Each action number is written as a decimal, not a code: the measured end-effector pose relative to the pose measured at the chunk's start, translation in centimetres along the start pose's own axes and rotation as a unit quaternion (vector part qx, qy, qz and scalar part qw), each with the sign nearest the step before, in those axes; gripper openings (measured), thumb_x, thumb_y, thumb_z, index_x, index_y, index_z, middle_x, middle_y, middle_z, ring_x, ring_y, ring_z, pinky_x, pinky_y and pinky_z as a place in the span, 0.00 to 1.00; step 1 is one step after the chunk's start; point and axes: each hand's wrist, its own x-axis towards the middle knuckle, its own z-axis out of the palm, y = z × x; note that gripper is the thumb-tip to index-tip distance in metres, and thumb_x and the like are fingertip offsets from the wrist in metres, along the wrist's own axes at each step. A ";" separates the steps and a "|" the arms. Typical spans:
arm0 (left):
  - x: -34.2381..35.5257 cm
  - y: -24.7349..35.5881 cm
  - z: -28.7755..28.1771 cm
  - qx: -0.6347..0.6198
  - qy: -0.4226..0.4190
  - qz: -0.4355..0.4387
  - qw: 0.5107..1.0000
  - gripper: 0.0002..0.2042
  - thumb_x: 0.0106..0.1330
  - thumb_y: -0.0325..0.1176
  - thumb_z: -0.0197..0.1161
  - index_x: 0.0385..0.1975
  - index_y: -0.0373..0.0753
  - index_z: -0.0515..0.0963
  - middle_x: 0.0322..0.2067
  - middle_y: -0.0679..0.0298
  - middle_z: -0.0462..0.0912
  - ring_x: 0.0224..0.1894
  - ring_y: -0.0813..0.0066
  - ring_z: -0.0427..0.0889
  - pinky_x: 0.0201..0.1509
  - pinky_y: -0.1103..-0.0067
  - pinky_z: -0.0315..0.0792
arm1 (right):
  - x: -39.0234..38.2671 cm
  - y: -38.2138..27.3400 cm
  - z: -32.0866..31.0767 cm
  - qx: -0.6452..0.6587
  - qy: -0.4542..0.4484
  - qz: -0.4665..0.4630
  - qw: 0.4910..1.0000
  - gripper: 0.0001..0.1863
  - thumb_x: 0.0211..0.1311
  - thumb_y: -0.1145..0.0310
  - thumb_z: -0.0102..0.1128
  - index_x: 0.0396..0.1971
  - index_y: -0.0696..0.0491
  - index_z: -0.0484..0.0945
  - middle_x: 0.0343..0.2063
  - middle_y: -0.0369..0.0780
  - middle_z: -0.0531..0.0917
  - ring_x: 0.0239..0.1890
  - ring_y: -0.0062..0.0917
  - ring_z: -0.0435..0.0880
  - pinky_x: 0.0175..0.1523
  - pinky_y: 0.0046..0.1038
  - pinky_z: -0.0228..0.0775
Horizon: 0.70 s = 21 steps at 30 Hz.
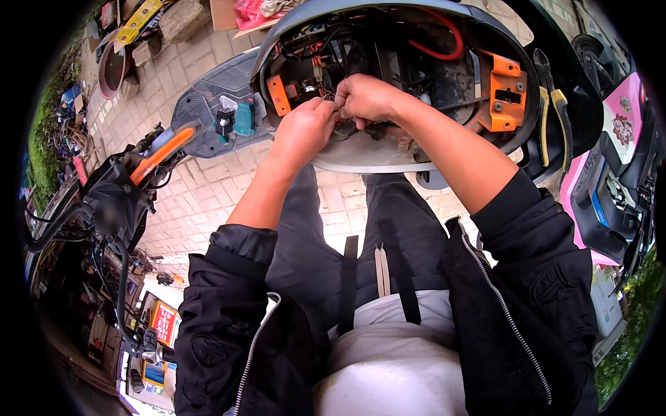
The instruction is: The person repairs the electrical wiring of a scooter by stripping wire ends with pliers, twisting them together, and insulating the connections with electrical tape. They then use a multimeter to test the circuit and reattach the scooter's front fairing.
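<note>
Wires run inside the opened scooter; left hand and right hand pinch close together — likely for fine control — seemingly clamped on them, though the grip hides most.

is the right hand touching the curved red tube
Apart. The head view shows a plain gap, with dark parts between the right hand and the red tube, which curves farther up and right.

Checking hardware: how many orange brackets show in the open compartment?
2: smaller bracket at the left end of the compartment, larger bracket at its right; others may be hidden.
</note>
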 end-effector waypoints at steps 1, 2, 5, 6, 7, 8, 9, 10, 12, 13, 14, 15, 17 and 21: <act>0.1 0.1 0.2 -0.007 0.003 -0.008 1.000 0.05 0.58 0.29 0.62 0.33 0.37 0.77 0.26 0.57 0.77 0.31 0.54 0.78 0.33 0.66 0.73 | 0.0 0.1 0.0 0.004 0.004 0.002 1.000 0.03 0.51 0.80 0.60 0.27 0.58 0.76 0.20 0.38 0.80 0.16 0.22 0.81 0.21 0.25 0.71; 0.2 0.2 0.4 -0.013 0.005 -0.016 1.000 0.06 0.59 0.30 0.61 0.32 0.36 0.77 0.26 0.56 0.77 0.31 0.54 0.78 0.34 0.65 0.73 | -0.1 0.1 -0.1 0.007 0.007 0.003 1.000 0.03 0.51 0.79 0.60 0.26 0.58 0.76 0.20 0.38 0.80 0.16 0.22 0.81 0.21 0.25 0.71; 0.3 1.0 1.5 -0.014 -0.012 -0.147 0.989 0.09 0.62 0.33 0.56 0.32 0.32 0.75 0.23 0.53 0.77 0.31 0.54 0.80 0.34 0.67 0.73 | -0.1 0.1 -0.1 0.000 -0.004 0.000 1.000 0.04 0.53 0.76 0.60 0.27 0.58 0.76 0.18 0.35 0.77 0.15 0.18 0.77 0.21 0.23 0.68; 0.5 1.0 2.0 -0.052 -0.022 -0.216 0.975 0.09 0.62 0.33 0.54 0.31 0.33 0.75 0.21 0.55 0.76 0.28 0.57 0.79 0.31 0.69 0.72 | -0.2 -0.1 0.0 -0.002 -0.011 -0.002 1.000 0.04 0.53 0.76 0.60 0.28 0.58 0.76 0.18 0.35 0.77 0.15 0.18 0.77 0.21 0.23 0.68; 0.7 0.9 2.4 -0.089 -0.031 -0.284 0.954 0.10 0.62 0.34 0.53 0.29 0.33 0.74 0.19 0.57 0.74 0.25 0.61 0.78 0.28 0.70 0.70 | -0.3 -0.3 0.1 -0.005 -0.017 -0.003 1.000 0.04 0.53 0.76 0.60 0.28 0.59 0.76 0.18 0.35 0.77 0.15 0.19 0.77 0.21 0.23 0.68; 0.7 0.8 2.7 -0.126 -0.040 -0.351 0.927 0.11 0.62 0.35 0.51 0.28 0.33 0.73 0.17 0.60 0.73 0.22 0.64 0.77 0.24 0.71 0.69 | -0.4 -0.6 0.1 -0.008 -0.024 -0.005 1.000 0.04 0.53 0.76 0.60 0.28 0.59 0.76 0.19 0.35 0.77 0.15 0.19 0.77 0.21 0.23 0.68; 2.2 1.6 1.2 -0.389 -0.123 -0.529 0.744 0.09 0.61 0.35 0.50 0.23 0.38 0.71 0.14 0.71 0.67 0.14 0.78 0.65 0.17 0.79 0.57 | -0.6 0.0 -0.3 0.003 -0.014 -0.003 1.000 0.05 0.53 0.77 0.60 0.29 0.59 0.76 0.19 0.36 0.77 0.15 0.19 0.77 0.21 0.23 0.68; 2.4 1.4 0.2 -0.525 -0.119 -0.565 0.626 0.08 0.62 0.34 0.50 0.21 0.43 0.68 0.15 0.77 0.61 0.13 0.85 0.54 0.16 0.84 0.48 | -0.7 -0.1 -0.3 0.011 -0.011 -0.008 1.000 0.05 0.53 0.77 0.60 0.30 0.60 0.76 0.19 0.36 0.77 0.15 0.19 0.77 0.21 0.23 0.69; 2.3 -0.3 -0.4 -0.632 -0.179 -0.572 0.491 0.07 0.62 0.33 0.51 0.22 0.42 0.70 0.15 0.76 0.64 0.13 0.85 0.56 0.16 0.85 0.48 | -0.7 -0.1 -0.3 0.014 -0.009 -0.013 1.000 0.06 0.53 0.77 0.60 0.31 0.61 0.76 0.20 0.36 0.77 0.15 0.19 0.77 0.21 0.22 0.69; 2.0 -0.4 -0.6 -0.607 -0.153 -0.565 0.538 0.06 0.62 0.32 0.53 0.24 0.41 0.72 0.15 0.74 0.65 0.13 0.84 0.58 0.16 0.83 0.51 | -0.6 -0.1 -0.2 0.009 -0.010 -0.013 1.000 0.06 0.53 0.77 0.60 0.32 0.61 0.76 0.20 0.37 0.77 0.15 0.19 0.77 0.21 0.22 0.69; 1.4 -0.5 -0.8 -0.580 -0.125 -0.555 0.583 0.05 0.61 0.31 0.54 0.25 0.39 0.73 0.15 0.73 0.67 0.14 0.83 0.61 0.17 0.82 0.55 | -0.5 0.0 -0.1 0.003 -0.011 -0.014 1.000 0.07 0.53 0.78 0.60 0.32 0.61 0.75 0.20 0.37 0.77 0.16 0.19 0.77 0.21 0.22 0.69; 1.0 -0.2 -1.0 -0.551 -0.098 -0.543 0.626 0.04 0.61 0.30 0.56 0.27 0.38 0.74 0.15 0.71 0.68 0.14 0.82 0.64 0.17 0.81 0.58 | -0.5 0.0 -0.2 0.008 -0.013 -0.013 1.000 0.07 0.53 0.78 0.60 0.32 0.61 0.75 0.20 0.36 0.77 0.16 0.19 0.77 0.21 0.22 0.69; -0.6 -0.3 0.4 -0.279 0.038 -0.284 0.917 0.03 0.59 0.27 0.59 0.30 0.37 0.75 0.19 0.67 0.72 0.19 0.77 0.71 0.22 0.78 0.65 | -0.4 0.0 -0.2 0.018 -0.018 -0.011 1.000 0.07 0.52 0.78 0.60 0.32 0.61 0.75 0.20 0.36 0.77 0.16 0.19 0.77 0.21 0.21 0.69; -1.0 0.8 0.6 -0.021 0.083 -0.031 0.996 0.08 0.55 0.25 0.64 0.34 0.37 0.77 0.28 0.60 0.75 0.29 0.61 0.78 0.34 0.70 0.73 | -0.6 0.1 -0.3 0.028 -0.008 -0.007 1.000 0.07 0.52 0.77 0.62 0.31 0.60 0.75 0.20 0.36 0.77 0.15 0.19 0.77 0.21 0.22 0.68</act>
